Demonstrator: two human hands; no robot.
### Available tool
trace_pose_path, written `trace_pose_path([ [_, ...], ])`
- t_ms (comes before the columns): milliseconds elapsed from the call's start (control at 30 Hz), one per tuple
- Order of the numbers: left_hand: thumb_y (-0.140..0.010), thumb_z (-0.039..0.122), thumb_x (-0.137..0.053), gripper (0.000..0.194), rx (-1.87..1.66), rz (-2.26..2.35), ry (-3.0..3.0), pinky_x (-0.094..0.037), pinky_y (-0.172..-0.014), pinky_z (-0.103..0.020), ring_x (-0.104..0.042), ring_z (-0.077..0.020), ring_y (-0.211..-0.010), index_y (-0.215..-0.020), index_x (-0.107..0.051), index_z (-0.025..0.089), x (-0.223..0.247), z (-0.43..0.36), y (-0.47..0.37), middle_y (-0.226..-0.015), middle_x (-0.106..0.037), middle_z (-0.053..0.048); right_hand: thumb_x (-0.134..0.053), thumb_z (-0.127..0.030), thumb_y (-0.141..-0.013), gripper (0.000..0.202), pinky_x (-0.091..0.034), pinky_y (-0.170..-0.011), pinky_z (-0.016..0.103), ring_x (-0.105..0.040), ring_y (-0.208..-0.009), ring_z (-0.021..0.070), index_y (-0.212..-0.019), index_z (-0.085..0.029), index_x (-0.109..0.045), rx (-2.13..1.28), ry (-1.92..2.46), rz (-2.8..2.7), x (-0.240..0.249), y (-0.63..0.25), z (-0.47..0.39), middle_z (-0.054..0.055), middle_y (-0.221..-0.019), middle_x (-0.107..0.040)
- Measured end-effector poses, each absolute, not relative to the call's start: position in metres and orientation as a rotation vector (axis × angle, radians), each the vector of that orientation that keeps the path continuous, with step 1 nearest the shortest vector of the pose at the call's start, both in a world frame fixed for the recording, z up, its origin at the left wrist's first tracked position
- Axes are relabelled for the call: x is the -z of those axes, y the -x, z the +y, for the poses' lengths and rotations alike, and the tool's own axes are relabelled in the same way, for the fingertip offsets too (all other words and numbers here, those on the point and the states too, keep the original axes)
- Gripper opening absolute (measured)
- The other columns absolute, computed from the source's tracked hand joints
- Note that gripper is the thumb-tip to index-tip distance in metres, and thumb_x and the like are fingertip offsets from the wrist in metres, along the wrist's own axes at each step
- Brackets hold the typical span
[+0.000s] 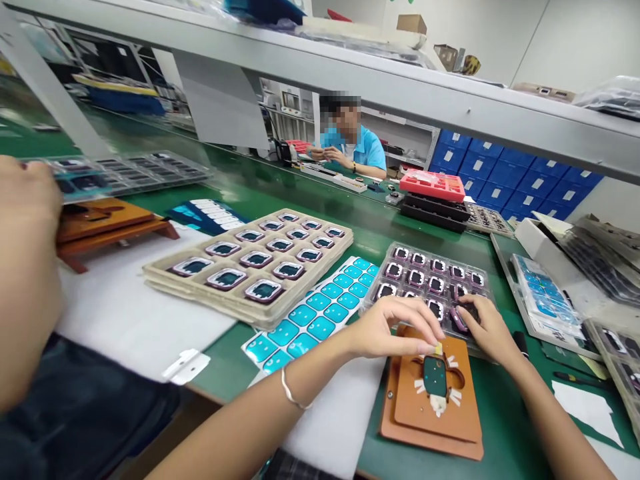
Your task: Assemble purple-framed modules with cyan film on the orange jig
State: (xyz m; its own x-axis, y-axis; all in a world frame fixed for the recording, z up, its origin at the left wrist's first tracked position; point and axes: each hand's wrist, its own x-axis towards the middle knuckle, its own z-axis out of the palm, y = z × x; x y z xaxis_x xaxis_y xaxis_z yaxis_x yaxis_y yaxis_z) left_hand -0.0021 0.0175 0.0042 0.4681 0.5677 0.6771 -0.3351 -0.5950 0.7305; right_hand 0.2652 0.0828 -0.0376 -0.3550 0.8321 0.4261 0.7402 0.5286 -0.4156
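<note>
Fixture: brown, flat, layered jig plate (431,408) lying on the green worktop (505,427) directly in front of the person, its long side running away from the body.
Part in fixture: small dark rounded-rectangle piece (435,377) seated in the plate's central cut-out, long axis running near to far, white tabs fanning out on either side.
Left hand: left hand (387,327) reaches in from the left, fingers (425,333) pinched nearly closed on a tiny yellowish tab (439,348) at the far end of the seated piece, touching it from above.
Right hand: right hand (487,327) lies just beyond the plate's far right corner, fingers curled loosely over a small purple-rimmed frame (458,319) at the near edge of the clear blister tray (480,288); whether it actually grips the frame cannot be told.
Key relation: the seated piece lies just toward the body from the left fingertips and down-left of the right hand; the left hand is the nearer one, already at the piece's far end, in line with its long axis.
Tray contents: rows of purple-rimmed frames, just behind the plate.
Beside: sheet of teal rectangular stickers (320,313) to the left of the hands; beige tray of larger frames (250,267) beyond it.
Across: a seated person in a blue shirt (353,150), well apart.
</note>
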Motion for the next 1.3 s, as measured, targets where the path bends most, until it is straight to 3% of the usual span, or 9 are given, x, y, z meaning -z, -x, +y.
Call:
trace_pose_path([
  [133,-0.076,0.006,-0.073,0.014,-1.262,0.177,-1.818,-0.054,-0.081,-0.028,-0.066,-0.0138,-0.082,-0.082,-0.078,0.018,-0.006,0.016,0.002,-0.089,-0.073,-0.008,-0.05,-0.056,-0.088,0.036,-0.047,-0.084,0.046,-0.057,-0.096,0.029,-0.087,-0.021,-0.058,-0.168,1.298,-2.016,0.033,-0.267,0.086,0.01,-0.095,-0.067],
  [300,-0.077,0.008,-0.071,0.011,-1.255,0.16,-1.829,-0.055,-0.079,-0.029,-0.067,-0.0147,-0.08,-0.079,-0.076,0.018,-0.008,0.014,0.001,-0.087,-0.073,-0.008,-0.057,-0.051,-0.089,0.031,-0.052,-0.076,0.038,-0.062,-0.085,0.0224,-0.097,-0.022,-0.056,-0.203,1.239,-1.844,0.021,-0.268,0.064,0.008,-0.094,-0.066],
  [433,-0.078,0.011,-0.07,0.007,-1.237,0.132,-1.831,-0.056,-0.08,-0.031,-0.067,-0.0159,-0.08,-0.075,-0.073,0.017,-0.009,0.013,0.001,-0.085,-0.073,-0.009,-0.07,-0.046,-0.085,0.038,-0.059,-0.078,0.031,-0.068,-0.089,0.0198,-0.114,-0.023,-0.061,-0.695,1.042,-1.773,0.011,-0.265,0.024,0.007,-0.095,-0.07],
  [567,-0.075,0.012,-0.072,0.005,-1.207,0.122,-1.788,-0.055,-0.078,-0.028,-0.066,-0.0143,-0.081,-0.072,-0.069,0.015,-0.009,0.012,0.002,-0.085,-0.072,-0.009,-0.074,-0.042,-0.085,0.03,-0.061,-0.074,0.029,-0.07,-0.084,0.0199,-0.107,-0.022,-0.072,-1.102,0.973,-2.035,0.0,-0.26,-0.002,0.009,-0.096,-0.072],
  [767,-0.074,0.011,-0.071,0.006,-1.173,0.116,-1.799,-0.055,-0.078,-0.027,-0.066,-0.0138,-0.081,-0.072,-0.068,0.016,-0.01,0.012,0.002,-0.085,-0.071,-0.007,-0.068,-0.032,-0.09,0.018,-0.052,-0.075,0.028,-0.063,-0.081,0.0168,-0.108,-0.03,-0.074,-0.701,0.827,-2.275,-0.01,-0.261,0.003,0.004,-0.09,-0.071],
  [967,-0.075,0.013,-0.068,0.006,-1.124,0.145,-1.807,-0.055,-0.079,-0.029,-0.066,-0.0138,-0.079,-0.071,-0.068,0.017,-0.01,0.011,0.003,-0.083,-0.07,-0.006,-0.065,-0.037,-0.093,0.03,-0.042,-0.056,0.021,-0.051,-0.06,0.0105,-0.122,-0.031,-0.065,-0.566,0.855,-2.427,-0.005,-0.266,0.006,-0.002,-0.075,-0.062],
  [1067,-0.075,0.013,-0.068,0.005,-1.104,0.131,-1.807,-0.055,-0.078,-0.029,-0.065,-0.0139,-0.079,-0.071,-0.068,0.016,-0.01,0.011,0.003,-0.083,-0.07,-0.007,-0.069,-0.039,-0.089,0.039,-0.048,-0.068,0.023,-0.058,-0.079,0.0142,-0.125,-0.03,-0.06,-0.455,0.86,-2.427,-0.008,-0.268,0.005,0.001,-0.091,-0.064],
  [1167,-0.075,0.012,-0.067,0.006,-1.092,0.125,-1.81,-0.055,-0.078,-0.03,-0.065,-0.0141,-0.079,-0.071,-0.068,0.016,-0.011,0.01,0.003,-0.083,-0.07,-0.007,-0.069,-0.037,-0.089,0.027,-0.049,-0.09,0.032,-0.056,-0.11,0.0206,-0.114,-0.029,-0.063,-0.363,0.848,-2.451,-0.011,-0.273,0.006,0.004,-0.12,-0.062],
  [1300,-0.075,0.013,-0.067,0.006,-1.089,0.132,-1.819,-0.055,-0.079,-0.03,-0.066,-0.0144,-0.079,-0.07,-0.067,0.017,-0.011,0.011,0.003,-0.084,-0.07,-0.007,-0.067,-0.032,-0.09,0.022,-0.048,-0.095,0.039,-0.053,-0.115,0.023,-0.112,-0.031,-0.065,-0.349,0.847,-2.516,-0.012,-0.278,0.01,0.002,-0.129,-0.063],
])
